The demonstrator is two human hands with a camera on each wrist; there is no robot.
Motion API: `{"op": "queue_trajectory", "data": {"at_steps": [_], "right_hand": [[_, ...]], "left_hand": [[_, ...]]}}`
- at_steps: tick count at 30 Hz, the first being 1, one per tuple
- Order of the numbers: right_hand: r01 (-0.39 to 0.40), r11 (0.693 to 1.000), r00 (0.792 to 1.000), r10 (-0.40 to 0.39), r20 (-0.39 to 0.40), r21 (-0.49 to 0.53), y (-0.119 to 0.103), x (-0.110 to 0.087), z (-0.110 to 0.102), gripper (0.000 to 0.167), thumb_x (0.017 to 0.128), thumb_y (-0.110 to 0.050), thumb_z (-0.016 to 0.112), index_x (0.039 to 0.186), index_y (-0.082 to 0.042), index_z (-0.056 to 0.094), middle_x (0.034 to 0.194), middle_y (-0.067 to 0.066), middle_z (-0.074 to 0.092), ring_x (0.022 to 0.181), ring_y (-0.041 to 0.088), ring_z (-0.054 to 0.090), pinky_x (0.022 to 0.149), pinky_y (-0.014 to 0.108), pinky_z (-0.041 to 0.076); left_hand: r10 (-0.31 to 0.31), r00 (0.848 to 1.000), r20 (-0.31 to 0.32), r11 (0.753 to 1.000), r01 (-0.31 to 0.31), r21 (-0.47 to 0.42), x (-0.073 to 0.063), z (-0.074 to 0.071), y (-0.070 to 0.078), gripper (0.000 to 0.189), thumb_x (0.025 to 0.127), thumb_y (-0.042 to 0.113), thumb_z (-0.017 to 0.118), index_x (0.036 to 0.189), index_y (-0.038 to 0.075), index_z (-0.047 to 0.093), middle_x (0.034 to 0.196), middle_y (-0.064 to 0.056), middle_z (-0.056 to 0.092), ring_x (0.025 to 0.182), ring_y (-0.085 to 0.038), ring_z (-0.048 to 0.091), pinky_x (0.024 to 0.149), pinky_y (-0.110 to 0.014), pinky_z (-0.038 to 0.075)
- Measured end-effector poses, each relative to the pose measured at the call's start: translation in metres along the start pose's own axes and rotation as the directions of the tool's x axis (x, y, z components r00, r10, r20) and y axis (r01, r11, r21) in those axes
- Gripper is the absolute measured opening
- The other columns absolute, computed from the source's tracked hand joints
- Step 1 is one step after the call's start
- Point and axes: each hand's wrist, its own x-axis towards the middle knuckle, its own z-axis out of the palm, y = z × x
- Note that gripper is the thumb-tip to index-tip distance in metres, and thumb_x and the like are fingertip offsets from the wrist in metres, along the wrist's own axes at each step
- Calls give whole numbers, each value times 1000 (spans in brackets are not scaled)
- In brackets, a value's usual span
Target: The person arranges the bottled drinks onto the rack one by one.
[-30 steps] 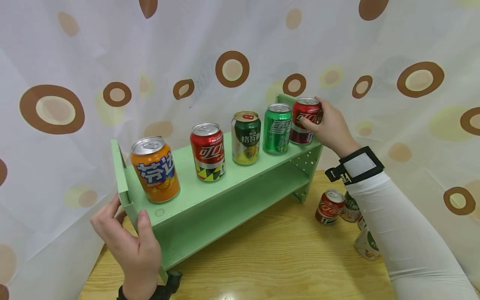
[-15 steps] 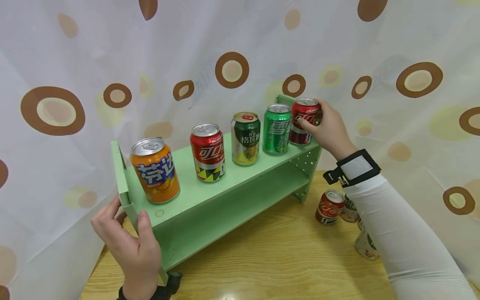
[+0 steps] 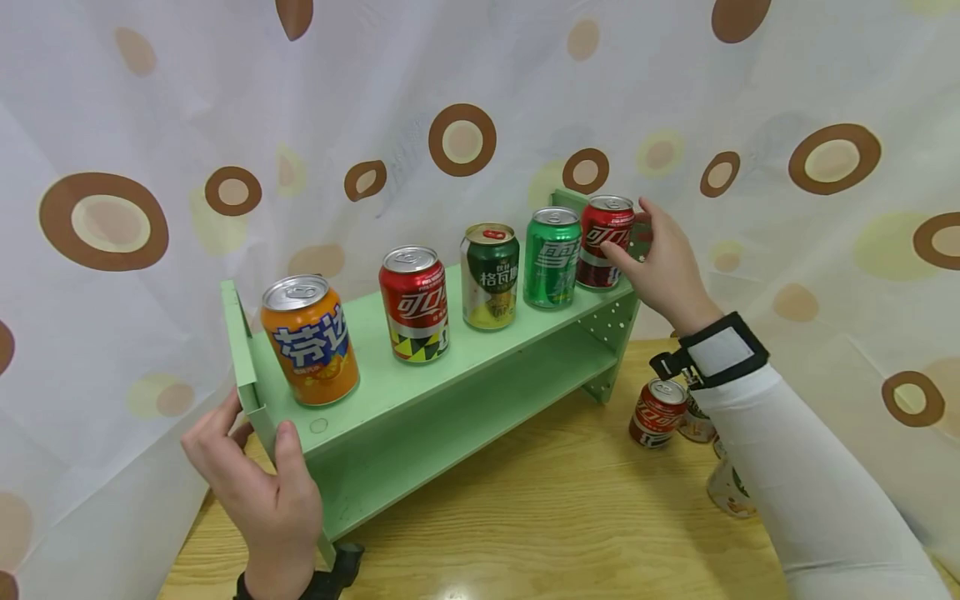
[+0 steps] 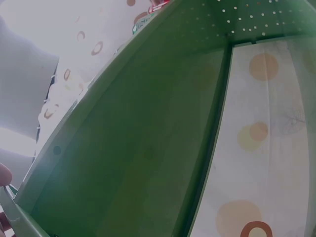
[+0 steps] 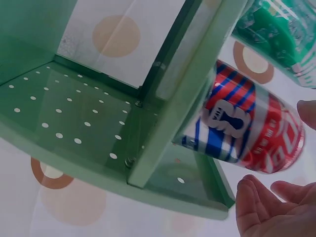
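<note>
The red can [image 3: 602, 232] stood upright on the top board of the green shelf [image 3: 371, 387], at its far-right end, with the green can [image 3: 552, 262] close by at nine o'clock. The right hand [image 3: 670, 273] stood at four o'clock from the red can, its fingers spread wide and clear of the metal; the thumb lay just in front, and whether it touched could not be told. The step looked like letting go. Doing that well probably called for parting thumb and fingers evenly, then drawing back toward four o'clock, so that neither fingertip nor wrist strap [image 3: 723, 350] tipped the can or knocked its neighbour.

At eight o'clock, the left hand [image 3: 262, 487] held the shelf's near end, thumb in front and fingers behind; a light, steady hold there seemed best, since a jolt could have shaken the whole row. Low at five o'clock, a second red can [image 3: 657, 415] stood on the bench [image 3: 525, 500], worth clearing with the right sleeve [image 3: 810, 467].

Half a second earlier, the right fingers had been against the can's far side; now a gap showed there. The can and left hand had not visibly shifted.
</note>
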Motion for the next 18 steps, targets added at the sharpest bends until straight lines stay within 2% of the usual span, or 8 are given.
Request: {"op": "queue_trajectory", "data": {"at_steps": [5,11,14,18], "right_hand": [[26,999,999,-27,-29,-31,1,-26,-15,75,100,-31,64,161,-2,30,148,28,47,128,46,48,104,60,43],[29,995,998,-24,50,-100,19,-68,-31,56,103,-28,59,150,0,48,145,29,48,124,46,49,100,62,42],[29,992,998,-22,56,-126,32,-90,-35,47,103,-25,60,142,1,57,140,29,52,119,46,53,96,62,44],[-15,991,999,21,39,-131,52,-120,-38,43,105,-24,57,139,2,60,137,29,54,116,46,55,93,59,45]], "left_hand": [[4,1000,-5,1000,-4,-2,0,1,0,53,86,4,53,136,-13,49,128,12,41,119,-11,39,94,-21,41],[0,1000,-2,1000,0,1,0,1,0,53,87,6,53,136,-12,49,128,13,41,120,-11,39,94,-20,41],[-1,1000,-9,1000,1,-4,-1,1,0,52,86,5,52,136,-13,49,129,11,42,120,-11,39,94,-20,41],[-1,1000,-17,1000,1,-5,-1,2,0,52,86,5,52,135,-11,50,130,-3,48,121,-12,40,94,-20,42]]}}
